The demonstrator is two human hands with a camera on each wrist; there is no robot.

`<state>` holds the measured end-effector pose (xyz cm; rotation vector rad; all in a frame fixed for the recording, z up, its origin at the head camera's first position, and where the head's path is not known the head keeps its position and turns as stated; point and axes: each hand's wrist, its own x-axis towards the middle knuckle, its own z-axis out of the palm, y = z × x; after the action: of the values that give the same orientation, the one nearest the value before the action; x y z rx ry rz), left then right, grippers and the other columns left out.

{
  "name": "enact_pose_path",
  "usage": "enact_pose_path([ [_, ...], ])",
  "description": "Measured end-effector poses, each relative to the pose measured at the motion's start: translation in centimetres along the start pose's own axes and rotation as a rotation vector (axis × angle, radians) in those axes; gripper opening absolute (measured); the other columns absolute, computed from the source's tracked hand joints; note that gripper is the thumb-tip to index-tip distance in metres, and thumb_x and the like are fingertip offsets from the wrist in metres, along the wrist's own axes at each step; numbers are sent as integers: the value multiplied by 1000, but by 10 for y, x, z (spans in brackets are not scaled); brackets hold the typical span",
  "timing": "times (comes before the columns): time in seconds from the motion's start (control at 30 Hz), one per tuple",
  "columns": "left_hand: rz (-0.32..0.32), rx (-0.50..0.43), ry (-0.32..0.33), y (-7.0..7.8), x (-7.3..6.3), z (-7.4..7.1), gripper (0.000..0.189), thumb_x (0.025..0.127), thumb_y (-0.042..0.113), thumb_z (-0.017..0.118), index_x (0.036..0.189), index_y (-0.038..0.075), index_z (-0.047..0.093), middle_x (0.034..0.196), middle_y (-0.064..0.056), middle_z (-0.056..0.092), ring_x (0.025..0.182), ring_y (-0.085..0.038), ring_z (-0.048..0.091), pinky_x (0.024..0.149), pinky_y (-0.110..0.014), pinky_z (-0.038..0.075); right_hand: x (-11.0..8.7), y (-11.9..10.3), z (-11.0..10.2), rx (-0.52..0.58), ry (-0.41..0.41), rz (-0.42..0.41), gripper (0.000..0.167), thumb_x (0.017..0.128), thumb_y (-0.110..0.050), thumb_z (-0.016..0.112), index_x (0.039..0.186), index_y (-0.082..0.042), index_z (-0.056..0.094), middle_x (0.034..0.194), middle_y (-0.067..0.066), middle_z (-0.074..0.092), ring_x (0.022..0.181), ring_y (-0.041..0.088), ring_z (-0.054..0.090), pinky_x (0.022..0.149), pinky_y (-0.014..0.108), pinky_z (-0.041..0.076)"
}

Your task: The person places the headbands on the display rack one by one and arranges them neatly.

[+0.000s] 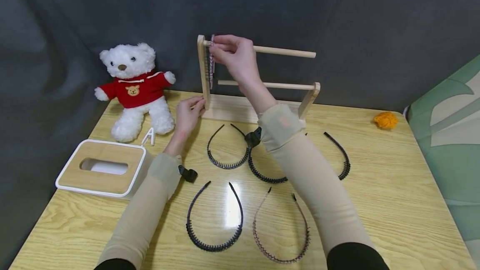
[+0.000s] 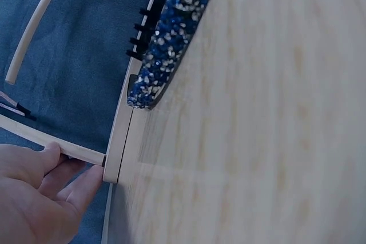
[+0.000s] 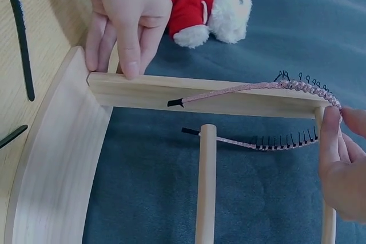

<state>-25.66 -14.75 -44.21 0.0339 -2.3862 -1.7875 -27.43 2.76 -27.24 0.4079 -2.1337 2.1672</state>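
Head view: A person's right hand (image 1: 238,55) pinched a pink toothed headband (image 1: 211,68) between thumb and fingers at the upper dowel (image 1: 285,51) of a wooden rack (image 1: 232,107), close to its left upright, evidently so the band would hang arch-up with its ends down. The left hand (image 1: 189,113) gripped the foot of that upright, apparently to keep the frame from tipping. On the table in front of the rack, dark toothed headbands (image 1: 213,248) and a rose-gold headband (image 1: 275,258) lay flat and spread out, perhaps for easy picking; the right forearm covered some. Left of the rack, a wood-lidded tissue box (image 1: 141,173) stood near a teddy bear (image 1: 135,95) in a red hoodie; its slot showed a pale interior, though whether tissues lay inside could not be told. An orange yarn ball (image 1: 385,120) sat to the rack's right.

Left wrist view: Thumb and fingers closed about the upright's low end, beside the rack's base. A glittery blue headband (image 2: 171,38) filled the foreground, in front of the rack.

Right wrist view: The pink toothed headband's legs reached toward the rack's base, spread apart; fingertips hid its contact with the dowel.
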Motion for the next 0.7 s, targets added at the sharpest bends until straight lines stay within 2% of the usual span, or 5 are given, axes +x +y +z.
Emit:
enact_pose_path([
  [0.5,9,14,2,-1,0,0,25,110,11,64,126,-5,77,122,-24,75,109,-31,74,89,-31,66,-2,4,2,-6,17,-41,31,102,1,72,132,8,70,116,21,77,100,25,76,88,29,66],
  [0.7,13,24,9,-2,1,0,25,110,11,65,125,-4,77,122,-23,75,108,-30,74,87,-26,65,-6,4,-1,-14,26,-53,28,104,-4,72,130,5,72,114,18,77,92,23,76,86,30,67],
])
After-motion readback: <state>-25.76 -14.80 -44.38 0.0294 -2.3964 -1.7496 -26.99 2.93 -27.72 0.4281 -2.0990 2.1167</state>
